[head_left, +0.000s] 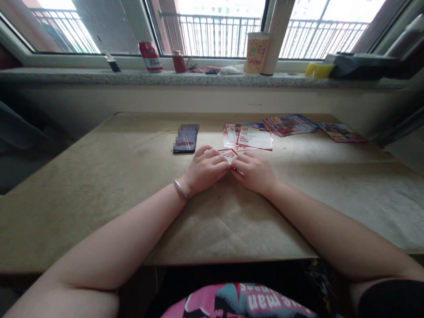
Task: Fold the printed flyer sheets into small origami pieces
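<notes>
The left hand (pixel 206 170) and right hand (pixel 255 171) meet at mid-table, fingers curled closed together on a small red-and-white card (pixel 229 155), with a phone (pixel 186 138) just far-left, leaflets (pixel 251 137) just beyond, and bare table (pixel 99 185) on both sides

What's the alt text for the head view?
Both hands, left hand and right hand, pinch a small red-and-white card over a brown table. A phone and leaflets lie just beyond; a red can stands on the windowsill.
</notes>
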`<state>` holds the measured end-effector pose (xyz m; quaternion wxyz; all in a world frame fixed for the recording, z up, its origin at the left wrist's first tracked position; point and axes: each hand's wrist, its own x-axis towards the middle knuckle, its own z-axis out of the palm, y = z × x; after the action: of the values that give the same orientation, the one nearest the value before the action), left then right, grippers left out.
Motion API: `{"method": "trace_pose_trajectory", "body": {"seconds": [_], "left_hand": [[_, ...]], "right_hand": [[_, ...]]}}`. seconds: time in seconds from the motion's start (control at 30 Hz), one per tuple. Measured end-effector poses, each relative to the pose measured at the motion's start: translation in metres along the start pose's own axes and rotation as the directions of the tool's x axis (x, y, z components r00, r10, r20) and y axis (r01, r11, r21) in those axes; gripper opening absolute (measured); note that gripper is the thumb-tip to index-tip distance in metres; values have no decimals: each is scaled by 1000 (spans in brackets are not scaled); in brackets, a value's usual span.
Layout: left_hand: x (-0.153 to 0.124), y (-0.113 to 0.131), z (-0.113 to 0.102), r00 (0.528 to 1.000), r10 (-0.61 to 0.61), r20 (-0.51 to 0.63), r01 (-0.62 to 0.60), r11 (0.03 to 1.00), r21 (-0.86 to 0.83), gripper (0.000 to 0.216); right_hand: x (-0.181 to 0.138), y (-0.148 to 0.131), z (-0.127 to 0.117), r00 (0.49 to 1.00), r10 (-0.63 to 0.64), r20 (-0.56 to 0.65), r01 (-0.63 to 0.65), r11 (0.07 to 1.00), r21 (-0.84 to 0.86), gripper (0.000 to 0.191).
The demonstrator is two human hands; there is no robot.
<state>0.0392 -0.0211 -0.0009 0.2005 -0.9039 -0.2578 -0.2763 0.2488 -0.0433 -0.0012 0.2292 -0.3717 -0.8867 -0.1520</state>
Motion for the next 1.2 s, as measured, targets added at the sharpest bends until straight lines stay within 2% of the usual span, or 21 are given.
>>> {"method": "trace_pose_trajectory", "body": {"seconds": [0.2,0.53,0.73,0.93,1.2], "left_hand": [[1,1,0,999,3,49,-1,999,-45,21],[-3,-7,0,993,-116,22,118,990,-81,18],[-2,-7,-4,993,-117,24,119,987,-111,18],[-2,-8,-4,994,-101,37,105,988,-112,19],[-8,-16,-3,987,-152,56,159,977,-143,19]], "right_hand": [[0,1,0,999,-24,30,23,999,48,21],[-6,19,-5,999,45,5,-46,984,173,13],[-6,26,-9,999,33,13,-36,961,274,11],[-6,28,-12,999,11,38,-22,957,291,11],[-11,38,-13,999,20,49,-33,955,294,11]]}}
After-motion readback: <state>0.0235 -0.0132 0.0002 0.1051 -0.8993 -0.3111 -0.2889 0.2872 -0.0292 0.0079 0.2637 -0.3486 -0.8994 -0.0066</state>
